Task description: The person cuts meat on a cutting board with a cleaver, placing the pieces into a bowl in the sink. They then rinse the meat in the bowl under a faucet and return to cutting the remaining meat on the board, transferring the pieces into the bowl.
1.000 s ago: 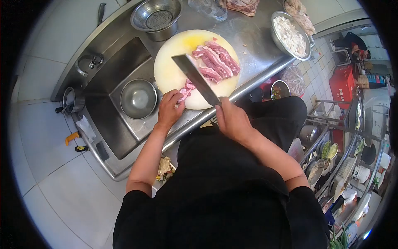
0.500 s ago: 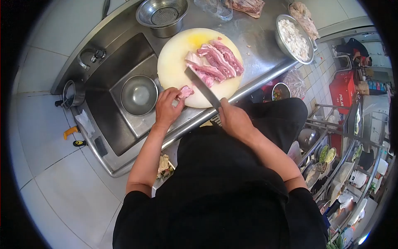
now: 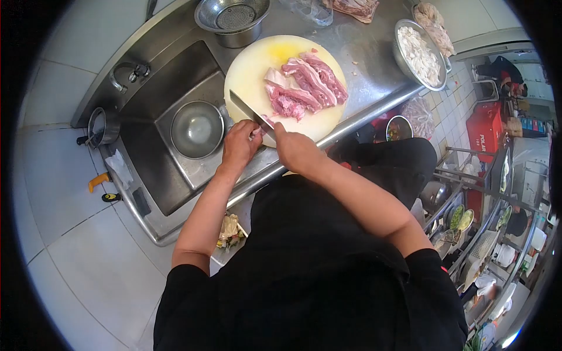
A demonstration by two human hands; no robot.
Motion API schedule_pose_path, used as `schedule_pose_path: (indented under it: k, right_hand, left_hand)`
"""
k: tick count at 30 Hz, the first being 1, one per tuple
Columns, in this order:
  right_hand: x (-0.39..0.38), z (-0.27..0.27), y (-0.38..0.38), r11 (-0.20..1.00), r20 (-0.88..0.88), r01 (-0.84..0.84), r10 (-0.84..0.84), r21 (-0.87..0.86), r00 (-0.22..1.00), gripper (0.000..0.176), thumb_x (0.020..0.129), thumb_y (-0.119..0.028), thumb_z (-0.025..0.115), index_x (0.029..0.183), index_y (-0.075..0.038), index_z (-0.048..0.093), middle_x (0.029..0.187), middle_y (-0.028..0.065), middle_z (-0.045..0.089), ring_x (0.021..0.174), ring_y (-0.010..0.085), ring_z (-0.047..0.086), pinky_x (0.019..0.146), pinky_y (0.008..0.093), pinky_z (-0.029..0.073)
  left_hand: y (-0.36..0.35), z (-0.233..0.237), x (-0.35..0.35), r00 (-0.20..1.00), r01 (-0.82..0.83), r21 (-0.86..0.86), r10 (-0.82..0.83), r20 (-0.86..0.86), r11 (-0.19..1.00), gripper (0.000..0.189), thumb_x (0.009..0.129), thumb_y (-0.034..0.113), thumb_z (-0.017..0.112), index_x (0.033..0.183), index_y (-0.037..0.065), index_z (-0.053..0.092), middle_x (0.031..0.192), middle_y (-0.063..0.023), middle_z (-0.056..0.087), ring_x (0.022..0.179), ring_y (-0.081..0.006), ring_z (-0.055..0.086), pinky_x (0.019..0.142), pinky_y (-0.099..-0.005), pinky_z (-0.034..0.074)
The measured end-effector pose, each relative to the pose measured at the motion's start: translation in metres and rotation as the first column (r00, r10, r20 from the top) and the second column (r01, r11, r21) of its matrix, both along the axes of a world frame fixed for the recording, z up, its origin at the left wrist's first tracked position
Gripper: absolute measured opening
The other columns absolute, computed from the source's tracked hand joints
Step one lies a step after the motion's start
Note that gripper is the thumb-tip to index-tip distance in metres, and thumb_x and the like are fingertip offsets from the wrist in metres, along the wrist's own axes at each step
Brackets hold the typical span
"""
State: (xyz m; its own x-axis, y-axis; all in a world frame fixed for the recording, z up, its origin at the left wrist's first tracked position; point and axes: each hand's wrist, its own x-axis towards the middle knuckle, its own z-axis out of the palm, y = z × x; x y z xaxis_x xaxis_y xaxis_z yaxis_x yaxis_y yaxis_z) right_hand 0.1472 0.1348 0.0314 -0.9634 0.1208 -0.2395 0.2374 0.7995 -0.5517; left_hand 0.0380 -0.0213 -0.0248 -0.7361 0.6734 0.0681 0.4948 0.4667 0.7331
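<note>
My right hand (image 3: 297,151) grips the handle of a long-bladed knife (image 3: 249,107) at the near edge of the round cutting board (image 3: 243,76). The blade points up and left, close beside the fingers of my left hand (image 3: 240,143). Those fingers pinch a small piece of meat (image 3: 261,130) at the board's near-left edge, partly hidden by the fingers and blade. Several strips of raw meat (image 3: 307,85) lie together on the right half of the board.
A metal bowl (image 3: 197,130) sits in the sink (image 3: 175,175) on the left. Behind the board stands a perforated metal basin (image 3: 231,20). A colander (image 3: 418,55) of pale pieces is at the right, beside more meat (image 3: 434,26). The counter's raised rim (image 3: 374,120) runs in front.
My right hand and the knife have moved left, from beside the meat strips to my left hand. My left hand stays at the board's edge with the small piece.
</note>
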Motion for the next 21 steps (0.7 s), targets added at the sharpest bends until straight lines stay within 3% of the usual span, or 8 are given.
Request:
schedule_pose_path:
  k: [4,8,10,11,13,19,20,21]
  right_hand:
    - [0.007,-0.005,0.001,0.999,-0.056,-0.031,0.032,0.010,0.998,0.024,0.091,-0.003,0.047,0.114,0.005,0.047,0.077,0.0271,0.067,0.076,0.0430,0.069,0.070,0.0525,0.054]
    - [0.067,0.012,0.015,0.998,-0.047,-0.059,0.060,0.012,0.997,0.025,0.091,-0.002,0.047,0.115,0.005,0.046,0.077,0.0277,0.067,0.076,0.0434,0.069,0.071,0.0537,0.053]
    - [0.079,0.032,0.023,1.000,0.357,0.015,-0.022,0.022,0.934,0.027,0.090,-0.002,0.048,0.116,0.005,0.045,0.078,0.0280,0.067,0.077,0.0441,0.068,0.071,0.0551,0.052]
    - [0.080,0.025,0.022,1.000,0.363,0.020,-0.025,0.018,0.932,0.027,0.090,-0.002,0.048,0.116,0.005,0.045,0.078,0.0280,0.067,0.077,0.0441,0.068,0.071,0.0551,0.052]
    - [0.069,0.008,0.020,1.000,0.139,0.015,-0.015,0.000,0.990,0.026,0.090,-0.003,0.048,0.115,0.005,0.046,0.078,0.0287,0.067,0.079,0.0450,0.068,0.072,0.0551,0.053]
    - [0.018,0.002,0.018,0.999,0.044,0.047,-0.047,-0.003,0.998,0.021,0.090,-0.003,0.049,0.110,0.004,0.046,0.080,0.0286,0.067,0.080,0.0459,0.068,0.073,0.0545,0.053]
    - [0.021,0.003,0.021,0.998,0.121,0.056,-0.054,-0.015,0.991,0.020,0.093,-0.006,0.050,0.110,0.003,0.046,0.080,0.0282,0.067,0.080,0.0457,0.068,0.072,0.0550,0.052]
    - [0.029,0.006,0.020,0.998,0.128,0.065,-0.062,-0.017,0.990,0.020,0.093,-0.006,0.050,0.110,0.003,0.046,0.080,0.0282,0.067,0.080,0.0457,0.068,0.072,0.0550,0.052]
  left_hand:
    - [0.001,-0.001,0.000,1.000,-0.003,0.041,0.003,-0.011,0.999,0.021,0.080,0.009,0.072,0.100,0.003,0.070,0.098,-0.0136,0.068,0.095,-0.0332,0.066,0.085,-0.0415,0.053]
    - [0.001,-0.003,0.000,1.000,0.015,0.068,-0.014,-0.011,0.998,0.021,0.078,0.009,0.072,0.098,0.003,0.070,0.095,-0.0134,0.068,0.095,-0.0330,0.065,0.085,-0.0414,0.053]
    - [0.003,-0.001,0.002,1.000,0.015,0.070,-0.014,-0.018,0.997,0.020,0.077,0.008,0.072,0.096,0.002,0.069,0.095,-0.0134,0.068,0.094,-0.0332,0.065,0.084,-0.0417,0.053]
    - [0.003,0.001,0.004,0.999,0.033,0.065,-0.031,-0.032,0.997,0.019,0.077,0.008,0.071,0.095,0.002,0.069,0.095,-0.0133,0.068,0.093,-0.0333,0.065,0.084,-0.0420,0.053]
    - [0.005,-0.007,0.011,0.997,0.064,0.093,-0.060,-0.048,0.994,0.018,0.077,0.007,0.072,0.095,0.002,0.069,0.095,-0.0130,0.069,0.092,-0.0327,0.066,0.082,-0.0415,0.053]
    - [0.005,0.012,0.029,0.987,0.150,0.068,-0.154,0.047,0.986,0.015,0.077,0.005,0.072,0.091,0.003,0.069,0.093,-0.0137,0.070,0.086,-0.0323,0.068,0.079,-0.0389,0.054]
    - [0.001,0.019,0.030,0.982,0.149,0.114,-0.160,0.101,0.982,0.015,0.076,0.004,0.072,0.091,0.003,0.069,0.090,-0.0118,0.071,0.082,-0.0263,0.069,0.076,-0.0350,0.054]
    - [-0.002,0.024,0.031,0.980,0.156,0.112,-0.168,0.108,0.981,0.015,0.076,0.004,0.072,0.091,0.003,0.069,0.090,-0.0118,0.071,0.082,-0.0263,0.069,0.076,-0.0350,0.054]
